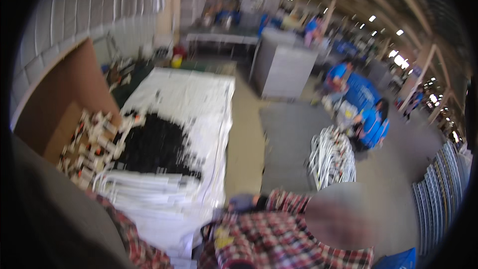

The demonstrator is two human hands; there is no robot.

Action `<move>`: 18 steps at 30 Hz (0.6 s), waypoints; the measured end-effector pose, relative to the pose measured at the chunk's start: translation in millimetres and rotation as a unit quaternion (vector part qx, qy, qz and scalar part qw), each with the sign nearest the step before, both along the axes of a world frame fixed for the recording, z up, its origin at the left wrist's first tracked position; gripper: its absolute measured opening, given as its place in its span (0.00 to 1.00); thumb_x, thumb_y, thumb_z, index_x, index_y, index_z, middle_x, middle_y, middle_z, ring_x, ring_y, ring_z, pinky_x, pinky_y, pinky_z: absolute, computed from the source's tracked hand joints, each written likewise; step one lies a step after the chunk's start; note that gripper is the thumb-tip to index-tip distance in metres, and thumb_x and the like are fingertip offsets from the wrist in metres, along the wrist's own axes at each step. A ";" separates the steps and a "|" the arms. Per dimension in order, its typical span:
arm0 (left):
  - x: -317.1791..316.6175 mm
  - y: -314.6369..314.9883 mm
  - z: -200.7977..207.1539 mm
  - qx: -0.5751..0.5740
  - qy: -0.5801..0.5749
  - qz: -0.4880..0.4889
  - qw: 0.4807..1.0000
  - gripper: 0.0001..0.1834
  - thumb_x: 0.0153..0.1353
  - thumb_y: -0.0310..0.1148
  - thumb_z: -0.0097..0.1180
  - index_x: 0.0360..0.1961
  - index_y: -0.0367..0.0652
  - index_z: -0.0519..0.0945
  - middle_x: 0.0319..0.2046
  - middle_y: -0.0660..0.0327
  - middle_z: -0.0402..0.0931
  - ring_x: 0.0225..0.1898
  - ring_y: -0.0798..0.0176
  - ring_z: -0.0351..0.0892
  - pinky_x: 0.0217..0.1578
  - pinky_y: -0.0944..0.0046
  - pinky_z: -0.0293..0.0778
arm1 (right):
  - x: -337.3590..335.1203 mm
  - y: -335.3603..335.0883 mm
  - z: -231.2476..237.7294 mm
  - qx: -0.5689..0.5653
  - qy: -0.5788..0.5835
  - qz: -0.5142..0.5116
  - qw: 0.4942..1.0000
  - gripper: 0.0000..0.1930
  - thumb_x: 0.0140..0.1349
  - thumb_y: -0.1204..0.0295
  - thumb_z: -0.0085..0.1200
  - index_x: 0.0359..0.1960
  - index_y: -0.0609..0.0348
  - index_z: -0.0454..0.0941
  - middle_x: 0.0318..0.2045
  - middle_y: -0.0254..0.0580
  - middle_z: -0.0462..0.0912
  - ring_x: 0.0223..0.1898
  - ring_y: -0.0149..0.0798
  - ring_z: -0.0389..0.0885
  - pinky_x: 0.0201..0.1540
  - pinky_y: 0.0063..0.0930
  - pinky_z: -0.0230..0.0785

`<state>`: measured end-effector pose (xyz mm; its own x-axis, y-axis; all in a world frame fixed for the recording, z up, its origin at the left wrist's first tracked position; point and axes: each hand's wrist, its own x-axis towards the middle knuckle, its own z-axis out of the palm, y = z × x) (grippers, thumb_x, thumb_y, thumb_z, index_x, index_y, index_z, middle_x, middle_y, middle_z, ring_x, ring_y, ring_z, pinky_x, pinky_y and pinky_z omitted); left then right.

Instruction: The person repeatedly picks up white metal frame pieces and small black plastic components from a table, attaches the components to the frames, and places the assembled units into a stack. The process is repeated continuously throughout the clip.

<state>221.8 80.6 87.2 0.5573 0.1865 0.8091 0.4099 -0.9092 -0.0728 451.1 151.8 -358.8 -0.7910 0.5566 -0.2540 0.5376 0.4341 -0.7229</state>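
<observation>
At the near right edge of the white-covered table (211, 99), a grey glove covers my right hand (242, 202) at the end of a red plaid sleeve. Its fingers are blurred, so whether they grip anything does not show. Another plaid sleeve (137, 241) comes in at lower left; my left hand is out of sight. Between the sleeves lies a row of white bent tubes (144, 187), side by side on the table. Beyond them spreads a heap of small black pieces (159, 142). White fittings with orange parts (92, 144) lie in and around an open brown carton (59, 107).
A large grey block (284, 65) stands beyond the table. At right, co-workers in blue (371, 127) crouch beside a pile of white tube frames (332, 157) next to a dark mat (286, 142). Curved stacked metal parts (443, 189) stand at far right.
</observation>
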 end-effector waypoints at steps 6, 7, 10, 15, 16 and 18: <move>-5.8 -11.2 -6.9 0.003 -0.002 0.036 0.999 0.46 0.62 0.54 0.58 0.71 0.35 0.54 0.66 0.44 0.62 0.66 0.46 0.64 0.66 0.49 0.63 | 9.0 -3.9 4.4 0.028 -0.030 0.050 0.998 0.22 0.63 0.49 0.53 0.42 0.56 0.82 0.37 0.53 0.84 0.41 0.51 0.83 0.47 0.42 0.72; -7.3 -18.9 -12.2 -0.011 -0.001 0.042 0.999 0.46 0.62 0.53 0.58 0.71 0.35 0.55 0.66 0.44 0.63 0.66 0.46 0.64 0.66 0.49 0.63 | 1.3 -16.0 10.0 0.018 -0.034 0.065 0.997 0.22 0.64 0.49 0.52 0.44 0.56 0.81 0.37 0.53 0.84 0.41 0.51 0.82 0.48 0.42 0.72; -0.5 -5.5 -20.2 -0.025 0.008 0.045 0.999 0.46 0.62 0.52 0.58 0.71 0.35 0.55 0.65 0.45 0.63 0.66 0.46 0.64 0.65 0.50 0.63 | -24.6 7.2 101.9 -0.078 0.039 0.093 0.992 0.23 0.67 0.55 0.54 0.54 0.61 0.78 0.49 0.49 0.82 0.51 0.43 0.81 0.56 0.36 0.71; 0.2 -8.1 -19.1 -0.042 0.024 0.121 0.991 0.45 0.62 0.51 0.59 0.70 0.35 0.56 0.65 0.46 0.64 0.66 0.47 0.65 0.65 0.50 0.64 | -81.5 25.2 354.4 -0.125 0.488 0.338 0.795 0.15 0.69 0.64 0.52 0.50 0.62 0.79 0.49 0.49 0.81 0.50 0.46 0.81 0.54 0.37 0.71; -3.7 2.9 -16.0 -0.041 0.001 0.086 0.995 0.45 0.62 0.51 0.59 0.70 0.35 0.56 0.65 0.46 0.64 0.65 0.47 0.65 0.65 0.50 0.64 | -74.5 21.0 393.3 -0.122 0.522 0.357 0.765 0.16 0.69 0.64 0.52 0.50 0.62 0.78 0.49 0.49 0.81 0.50 0.46 0.81 0.55 0.37 0.71; -0.6 7.1 -16.2 -0.051 0.005 0.101 0.994 0.44 0.62 0.50 0.59 0.70 0.35 0.57 0.65 0.46 0.64 0.65 0.47 0.65 0.65 0.50 0.64 | -61.2 15.6 424.6 -0.138 0.597 0.424 0.667 0.16 0.69 0.64 0.52 0.51 0.62 0.78 0.49 0.50 0.81 0.51 0.46 0.80 0.56 0.38 0.70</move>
